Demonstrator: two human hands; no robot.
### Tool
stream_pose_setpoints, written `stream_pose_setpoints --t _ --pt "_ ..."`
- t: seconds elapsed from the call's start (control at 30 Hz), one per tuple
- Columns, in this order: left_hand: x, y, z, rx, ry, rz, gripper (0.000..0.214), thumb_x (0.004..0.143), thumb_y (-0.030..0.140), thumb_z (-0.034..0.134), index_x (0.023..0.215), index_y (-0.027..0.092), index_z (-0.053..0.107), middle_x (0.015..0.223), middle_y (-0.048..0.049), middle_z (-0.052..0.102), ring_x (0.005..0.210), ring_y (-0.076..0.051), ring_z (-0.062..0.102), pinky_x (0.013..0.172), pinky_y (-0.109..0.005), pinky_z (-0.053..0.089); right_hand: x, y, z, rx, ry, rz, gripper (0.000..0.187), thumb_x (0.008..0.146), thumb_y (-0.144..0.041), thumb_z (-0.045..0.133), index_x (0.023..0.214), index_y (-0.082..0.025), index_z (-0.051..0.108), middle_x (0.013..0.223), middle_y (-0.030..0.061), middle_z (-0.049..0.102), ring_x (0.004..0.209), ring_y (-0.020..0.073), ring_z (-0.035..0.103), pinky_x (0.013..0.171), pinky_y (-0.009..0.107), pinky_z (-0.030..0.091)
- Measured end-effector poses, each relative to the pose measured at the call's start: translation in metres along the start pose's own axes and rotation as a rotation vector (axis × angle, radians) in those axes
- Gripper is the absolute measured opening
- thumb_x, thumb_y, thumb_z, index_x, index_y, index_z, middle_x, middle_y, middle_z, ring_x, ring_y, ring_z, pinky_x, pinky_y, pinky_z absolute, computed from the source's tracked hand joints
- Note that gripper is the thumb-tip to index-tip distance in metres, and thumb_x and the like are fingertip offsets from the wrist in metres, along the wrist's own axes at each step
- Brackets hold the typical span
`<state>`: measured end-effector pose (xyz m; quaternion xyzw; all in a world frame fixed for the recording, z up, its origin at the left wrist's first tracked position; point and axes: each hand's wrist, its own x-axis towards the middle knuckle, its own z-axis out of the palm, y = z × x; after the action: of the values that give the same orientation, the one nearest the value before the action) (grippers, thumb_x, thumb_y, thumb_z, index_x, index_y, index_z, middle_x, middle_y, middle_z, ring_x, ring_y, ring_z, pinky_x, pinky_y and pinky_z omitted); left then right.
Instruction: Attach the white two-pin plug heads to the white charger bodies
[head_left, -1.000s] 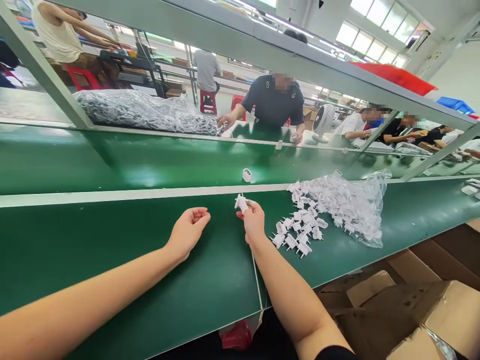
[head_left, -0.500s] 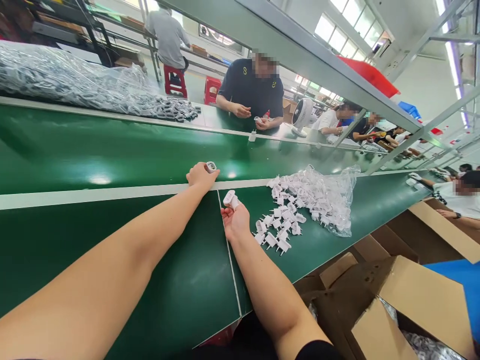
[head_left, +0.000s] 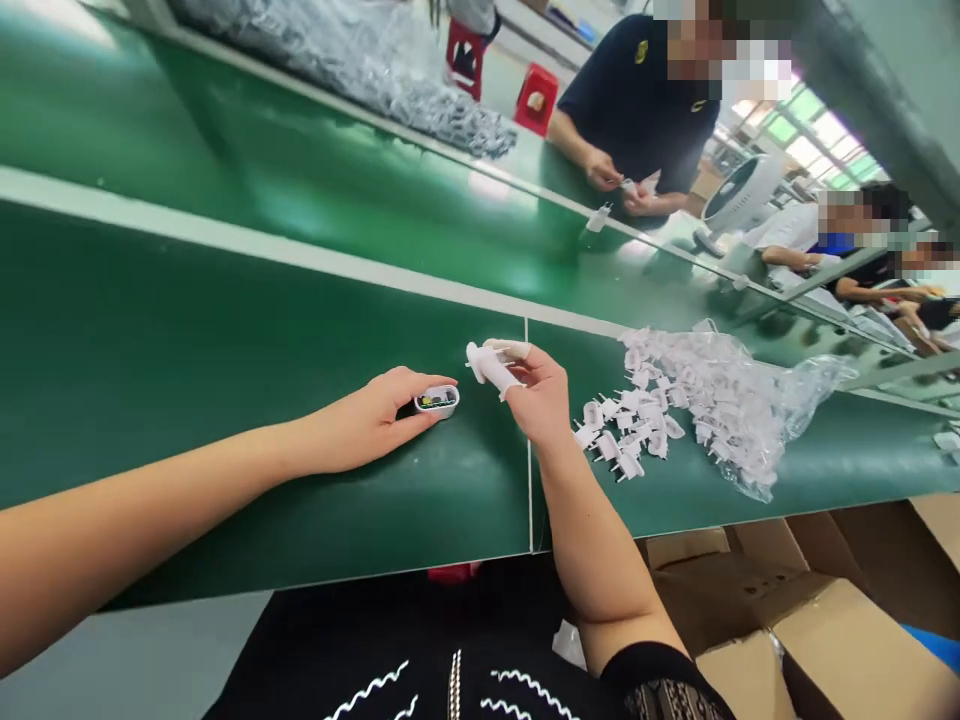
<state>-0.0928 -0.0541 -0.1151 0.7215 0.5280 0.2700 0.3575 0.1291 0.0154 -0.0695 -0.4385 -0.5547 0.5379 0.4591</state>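
Note:
My left hand (head_left: 379,418) grips a white oval charger housing (head_left: 448,408) between thumb and fingers, low over the green work surface. The housing's open end faces right, and a circuit board shows inside it. Just to the right, my right hand (head_left: 546,395) is closed on a white plug cap (head_left: 477,362) with metal pins. White covers wrap its thumb and a fingertip. The cap and the housing are a short gap apart. Right of this hand lies a pile of white plug caps (head_left: 637,420), partly spilling from a clear plastic bag (head_left: 814,375).
Across the green conveyor belt (head_left: 360,220), a co-worker in a dark shirt (head_left: 630,100) handles a small white part. Grey parts in plastic (head_left: 420,95) lie at the far side. A white fan (head_left: 742,190) stands there. Cardboard boxes (head_left: 847,640) are at lower right.
My left hand has brought the housing back from the belt edge toward me, nearer my right hand. The right hand has turned its plug cap leftward. The camera view has tilted down.

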Motion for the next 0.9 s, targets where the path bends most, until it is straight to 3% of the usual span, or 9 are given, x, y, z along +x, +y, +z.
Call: stream_pose_setpoints --t 0.1,0.2,0.27,0.37,0.47,0.57,0.7,0.9 --pt "-0.006 -0.001 0.004 -0.057 0.072 0.024 0.066 0.095 0.067 0.062 0.149 0.029 0.059 0.135 -0.0103 0.067 0.118 -0.031 0.062 0.102 -0.042 0.055 -0.011 -0.003 0.0 -0.3 -0.117 -0.314 0.019 0.085 -0.028 0.075 0.103 -0.026 0.08 0.096 0.0017 0.078 0.084 0.0178 0.069 0.082 0.035 0.059" --pt "-0.002 -0.003 0.008 -0.125 0.171 0.054 0.053 0.089 0.066 0.072 0.124 0.026 0.071 0.123 -0.0086 0.07 0.11 -0.029 0.063 0.097 -0.04 0.055 -0.02 -0.003 0.0 -0.541 -0.153 -0.577 0.026 0.093 -0.017 0.062 0.112 -0.025 0.077 0.095 0.0039 0.072 0.088 0.019 0.066 0.083 0.037 0.057" --pt "0.0 -0.005 0.01 -0.154 0.196 0.097 0.041 0.09 0.064 0.071 0.108 0.026 0.074 0.108 -0.0056 0.072 0.102 -0.027 0.065 0.091 -0.037 0.056 -0.024 -0.003 0.001 -0.691 -0.19 -0.688 0.032 0.095 -0.013 0.057 0.119 -0.024 0.075 0.096 0.0057 0.069 0.091 0.0209 0.064 0.083 0.038 0.056" --pt "0.001 -0.007 0.012 -0.18 0.229 0.132 0.033 0.091 0.057 0.071 0.104 0.026 0.075 0.102 -0.0034 0.072 0.097 -0.025 0.066 0.087 -0.035 0.056 -0.028 -0.001 0.004 -0.811 -0.268 -0.798 0.034 0.096 -0.009 0.058 0.123 -0.022 0.072 0.097 0.0073 0.068 0.092 0.0226 0.064 0.079 0.038 0.054" --pt "0.0 -0.005 0.013 -0.201 0.239 0.156 0.024 0.091 0.046 0.068 0.103 0.026 0.074 0.101 -0.0021 0.072 0.097 -0.024 0.066 0.087 -0.034 0.055 -0.029 0.002 0.01 -0.86 -0.315 -0.863 0.031 0.098 -0.01 0.06 0.123 -0.022 0.071 0.092 0.0065 0.068 0.087 0.022 0.064 0.076 0.037 0.052" --pt "0.0 0.0 0.01 -0.221 0.223 0.146 0.021 0.089 0.041 0.065 0.1 0.025 0.074 0.1 -0.002 0.073 0.099 -0.024 0.065 0.087 -0.035 0.055 -0.029 0.005 0.014 -0.914 -0.309 -0.839 0.024 0.102 -0.018 0.062 0.124 -0.022 0.07 0.09 0.0064 0.069 0.086 0.0223 0.064 0.077 0.037 0.054" --pt "0.001 0.005 0.005 -0.245 0.159 0.084 0.024 0.085 0.043 0.062 0.095 0.026 0.075 0.101 -0.0036 0.073 0.103 -0.028 0.064 0.088 -0.038 0.055 -0.034 0.003 0.017 -0.994 -0.303 -0.724 0.02 0.105 -0.023 0.057 0.119 -0.023 0.071 0.094 0.0075 0.071 0.088 0.0223 0.066 0.079 0.039 0.057" --pt "0.001 0.007 0.004 -0.264 0.136 0.044 0.032 0.084 0.051 0.062 0.1 0.027 0.075 0.102 -0.0047 0.072 0.106 -0.03 0.063 0.089 -0.04 0.054 -0.041 0.001 0.016 -0.942 -0.172 -0.821 0.027 0.102 -0.019 0.06 0.125 -0.028 0.07 0.1 0.0075 0.072 0.09 0.0223 0.068 0.08 0.039 0.06"
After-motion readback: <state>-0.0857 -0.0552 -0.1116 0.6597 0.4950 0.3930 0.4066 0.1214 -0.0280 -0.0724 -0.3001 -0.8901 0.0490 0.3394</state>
